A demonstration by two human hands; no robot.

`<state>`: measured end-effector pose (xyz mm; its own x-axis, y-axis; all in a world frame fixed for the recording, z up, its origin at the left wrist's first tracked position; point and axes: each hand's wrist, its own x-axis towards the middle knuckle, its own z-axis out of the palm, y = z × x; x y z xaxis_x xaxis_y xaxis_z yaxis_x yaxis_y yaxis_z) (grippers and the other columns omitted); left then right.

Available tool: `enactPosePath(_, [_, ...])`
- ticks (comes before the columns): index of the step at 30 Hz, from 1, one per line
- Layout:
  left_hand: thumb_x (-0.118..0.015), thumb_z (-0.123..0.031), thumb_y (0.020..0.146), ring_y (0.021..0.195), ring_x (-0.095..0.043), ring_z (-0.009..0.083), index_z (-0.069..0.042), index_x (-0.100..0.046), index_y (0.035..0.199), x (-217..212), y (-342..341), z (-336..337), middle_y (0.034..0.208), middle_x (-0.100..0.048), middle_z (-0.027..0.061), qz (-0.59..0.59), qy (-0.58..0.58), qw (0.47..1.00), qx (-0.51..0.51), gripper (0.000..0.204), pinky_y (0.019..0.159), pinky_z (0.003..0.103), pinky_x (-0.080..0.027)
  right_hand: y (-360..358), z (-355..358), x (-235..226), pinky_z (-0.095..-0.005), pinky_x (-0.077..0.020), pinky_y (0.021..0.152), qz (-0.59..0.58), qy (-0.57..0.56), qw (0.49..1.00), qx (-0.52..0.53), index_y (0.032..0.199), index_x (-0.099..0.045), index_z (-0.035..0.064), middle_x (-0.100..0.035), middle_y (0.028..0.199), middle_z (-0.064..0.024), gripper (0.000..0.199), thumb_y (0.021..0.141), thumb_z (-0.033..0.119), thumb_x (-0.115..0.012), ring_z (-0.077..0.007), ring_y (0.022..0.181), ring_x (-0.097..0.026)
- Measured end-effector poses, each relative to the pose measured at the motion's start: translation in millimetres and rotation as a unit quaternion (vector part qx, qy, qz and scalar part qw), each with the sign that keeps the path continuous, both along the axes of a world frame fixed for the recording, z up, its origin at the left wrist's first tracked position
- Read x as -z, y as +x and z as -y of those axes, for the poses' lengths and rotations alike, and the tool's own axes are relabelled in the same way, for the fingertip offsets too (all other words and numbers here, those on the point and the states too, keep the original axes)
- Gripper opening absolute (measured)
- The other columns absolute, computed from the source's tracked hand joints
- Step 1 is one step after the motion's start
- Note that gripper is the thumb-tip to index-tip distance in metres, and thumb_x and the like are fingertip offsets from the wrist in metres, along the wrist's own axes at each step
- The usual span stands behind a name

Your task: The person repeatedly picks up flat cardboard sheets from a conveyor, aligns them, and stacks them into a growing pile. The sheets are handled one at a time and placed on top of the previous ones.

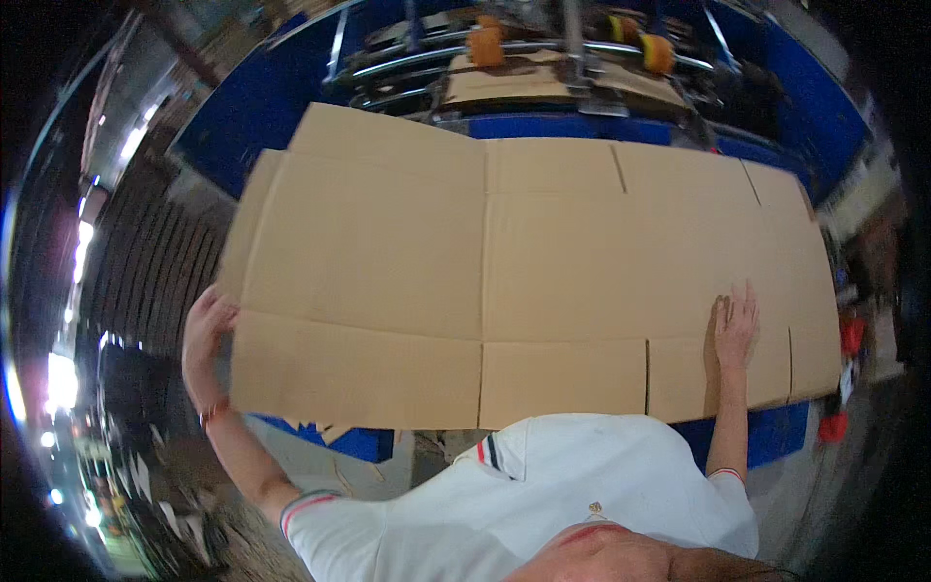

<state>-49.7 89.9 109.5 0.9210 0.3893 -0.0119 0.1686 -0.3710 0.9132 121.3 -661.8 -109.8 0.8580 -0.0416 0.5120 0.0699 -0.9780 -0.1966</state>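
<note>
While left hand (207,322) — half-curled — grips cardboard sheet (558,257), right hand (737,328) lies open on it.

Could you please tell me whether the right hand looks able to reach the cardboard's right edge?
Probably yes: the right hand rests on the cardboard fairly near its right edge, and only bare sheet lies between.

This looks to me like a cardboard workshop, with a big blue machine (254,121) carrying shiny metal shafts (417,60) and orange wheels (487,45), and a broad creased, slotted cardboard sheet (562,262) spread before it.
</note>
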Motion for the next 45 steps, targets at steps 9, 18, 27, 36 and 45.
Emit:
enactPosePath(9, [-0.074, -0.027, 0.076, 0.124, -0.041, 0.0278, -0.005, -0.038, 0.138, 155.2, -87.4, 130.4, 0.138, -0.039, 0.0171, 0.055, 0.363, 0.923, -0.114, 0.075, 0.102, 0.044, -0.036, -121.4, 141.9, 54.0, -0.0448, -0.0263, 0.109, 0.000, 0.132, 0.926, 0.354, 0.134, -0.042, -0.0015, -0.045, 0.136, -0.0231, 0.055, 0.092, 0.032, -0.052, -0.0356, 0.130, -0.037])
enactPosePath(18, [-0.072, -0.009, 0.079, 0.100, -0.055, 0.0211, 0.004, -0.048, 0.123, 70.6, 13.1, 98.9, 0.112, -0.058, 0.0124, 0.167, 0.023, 0.979, -0.116, 0.052, 0.089, 0.035, -0.045, -167.1, 291.2, 94.0, -0.0442, -0.0383, 0.103, 0.185, 0.839, 0.476, 0.188, 0.136, -0.041, 0.0014, -0.046, 0.138, -0.0135, 0.053, 0.093, 0.030, -0.054, -0.0315, 0.124, -0.046])
enactPosePath(27, [-0.065, -0.006, 0.085, 0.084, -0.058, 0.0147, 0.003, -0.062, 0.101, 102.3, 68.9, 155.2, 0.094, -0.064, 0.0088, 0.182, 0.183, 0.962, -0.090, 0.019, 0.075, 0.029, -0.047, -96.4, 30.7, -68.7, -0.0394, -0.0500, 0.088, 0.295, 0.582, 0.739, 0.164, 0.123, -0.053, -0.0007, -0.058, 0.123, -0.0138, 0.041, 0.089, 0.021, -0.061, -0.0272, 0.107, -0.059])
enactPosePath(36, [-0.052, 0.012, 0.068, 0.129, -0.044, 0.0326, -0.006, -0.056, 0.128, 169.1, 104.2, 282.0, 0.134, -0.051, 0.0181, 0.240, 0.327, 0.892, 0.199, 0.063, 0.108, 0.043, -0.034, -21.5, -31.9, -61.8, -0.0420, -0.0475, 0.094, 0.181, 0.137, 0.945, -0.237, 0.117, -0.060, 0.0006, -0.060, 0.122, -0.0178, 0.039, 0.082, 0.017, -0.059, -0.0355, 0.115, -0.056])
enactPosePath(45, [-0.055, 0.008, 0.067, 0.126, -0.047, 0.0346, -0.018, -0.058, 0.127, 200.3, 99.7, 316.9, 0.135, -0.051, 0.0128, 0.131, 0.397, 0.852, 0.314, 0.065, 0.105, 0.054, -0.033, -41.1, -69.8, -14.7, -0.0449, -0.0400, 0.103, -0.075, -0.073, 0.935, -0.339, 0.119, -0.059, 0.0053, -0.054, 0.131, -0.0144, 0.057, 0.069, 0.026, -0.074, -0.0335, 0.121, -0.050])
